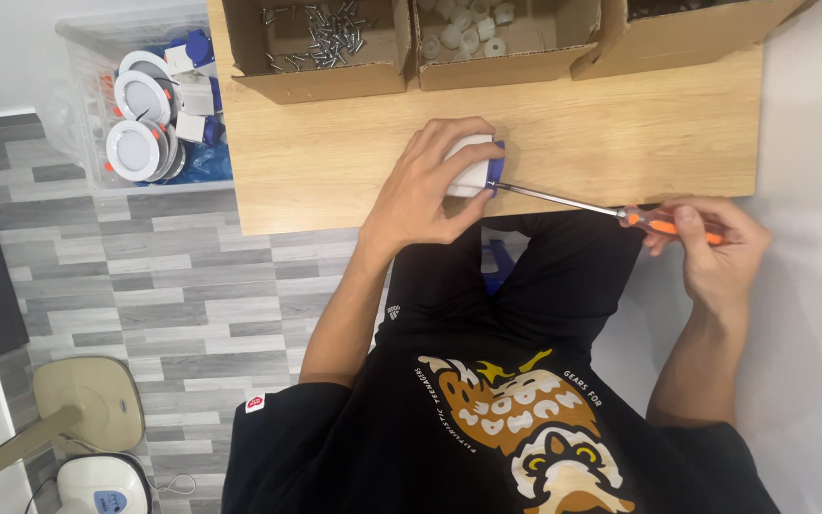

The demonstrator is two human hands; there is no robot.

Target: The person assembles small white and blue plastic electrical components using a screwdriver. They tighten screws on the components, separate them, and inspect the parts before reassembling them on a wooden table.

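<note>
Wooden table (335, 162) fills upper centre; left hand (425, 186) clamps white-and-blue plastic box (473, 167) down at frame centre; right hand (711, 243), centre right, fingers closed round orange screwdriver (611, 209); shaft runs left, slightly up, tip at the box's blue end; left hand nearer

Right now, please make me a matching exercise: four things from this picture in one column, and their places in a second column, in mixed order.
Things:
1. screwdriver
2. white and blue box
3. screws
4. round white lamps

Places:
A. in the clear plastic bin on the floor
B. under the left hand on the wooden table
C. in the leftmost cardboard box
D. in the right hand

Pairs: 1-D, 2-B, 3-C, 4-A
</note>
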